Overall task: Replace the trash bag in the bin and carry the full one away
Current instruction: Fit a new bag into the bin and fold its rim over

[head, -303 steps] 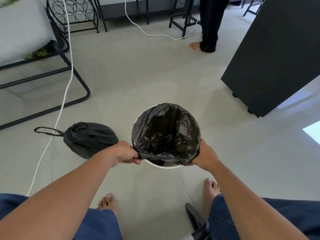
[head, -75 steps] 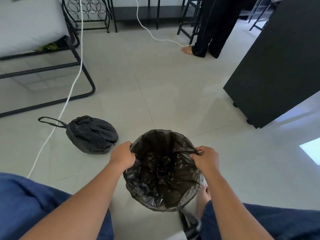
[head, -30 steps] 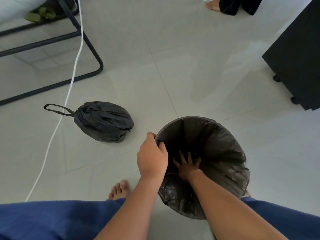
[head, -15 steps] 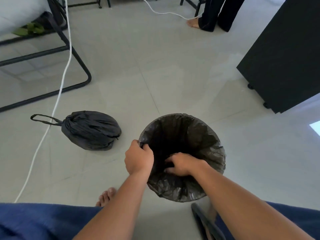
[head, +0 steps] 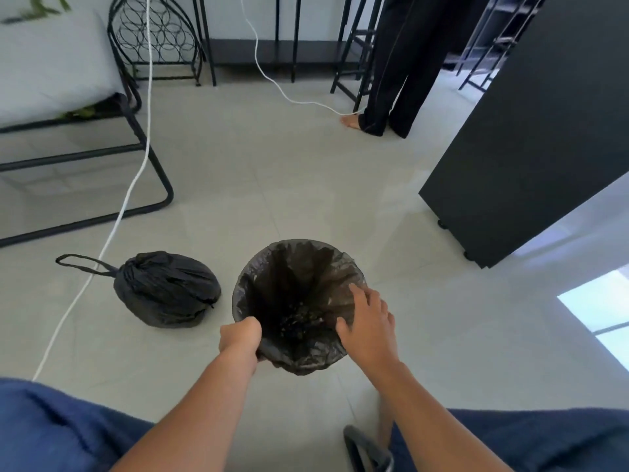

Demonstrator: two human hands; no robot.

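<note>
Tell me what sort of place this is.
Most likely a room in a home, perhaps a living or dining area. A cushioned metal-framed seat, a wire wine rack and tall stools stand on the tiled floor, and another barefoot person stands nearby.

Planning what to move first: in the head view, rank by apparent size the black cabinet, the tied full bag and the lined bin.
1. black cabinet, by far the largest, though partly cropped.
2. lined bin and tied full bag: near alike at similar distance; the bin's mouth looks slightly wider, too close to rank.
</note>
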